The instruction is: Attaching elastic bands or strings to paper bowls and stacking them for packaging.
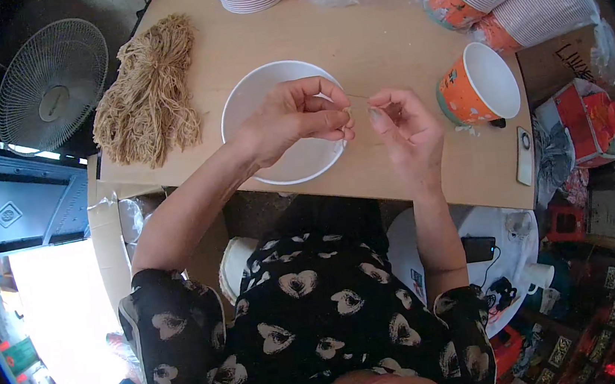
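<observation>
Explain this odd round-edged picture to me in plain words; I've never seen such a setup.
There is no machine here: a person works with bare hands. The picture comes from the left of two wide fisheye cameras worn on the head, looking down, so straight edges bend. The left hand is above a white bowl; the right hand is just right of it. A thin strand is held between their fingertips. On the table also lie a tan fibre bundle, left, and an orange tub, right.
</observation>
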Available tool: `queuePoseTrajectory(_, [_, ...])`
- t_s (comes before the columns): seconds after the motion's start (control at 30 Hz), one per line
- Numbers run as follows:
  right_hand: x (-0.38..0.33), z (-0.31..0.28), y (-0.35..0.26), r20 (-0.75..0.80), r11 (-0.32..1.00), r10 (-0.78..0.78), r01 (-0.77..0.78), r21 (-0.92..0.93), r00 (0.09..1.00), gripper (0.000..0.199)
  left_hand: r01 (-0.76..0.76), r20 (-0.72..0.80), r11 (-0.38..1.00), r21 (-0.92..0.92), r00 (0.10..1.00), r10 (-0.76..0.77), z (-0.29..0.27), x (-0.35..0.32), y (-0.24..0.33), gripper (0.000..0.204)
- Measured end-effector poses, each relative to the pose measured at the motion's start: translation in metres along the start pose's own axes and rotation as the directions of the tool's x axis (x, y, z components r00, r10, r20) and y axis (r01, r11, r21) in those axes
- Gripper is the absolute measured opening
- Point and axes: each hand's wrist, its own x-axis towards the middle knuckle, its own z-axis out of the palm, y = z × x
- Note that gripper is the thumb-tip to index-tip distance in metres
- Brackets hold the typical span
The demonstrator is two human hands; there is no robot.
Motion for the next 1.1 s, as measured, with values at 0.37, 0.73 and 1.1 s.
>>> queuePoseTrajectory(0.37, [0.007, -0.002, -0.008, 0.046, 0.963, -0.17, 0.176, -0.206, 0.984, 0.016, -0.04, 0.049, 0.998, 0.041, 0.998, 0.038, 0.0, 0.001, -0.001, 0.007])
queuePoseTrajectory(0.73, [0.013, -0.006, 0.002, 0.214, 0.979, -0.109, 0.142, -0.143, 0.971, 0.013, -0.034, -0.006, 0.993, 0.109, 0.999, 0.035, 0.005, 0.0, 0.001, 0.008])
queuePoseTrajectory(1.1, [0.012, -0.005, -0.001, 0.216, 0.987, -0.065, 0.095, -0.131, 0.974, 0.014, -0.038, -0.023, 0.994, 0.101, 0.999, 0.041, 0.006, 0.001, 0.003, 0.016])
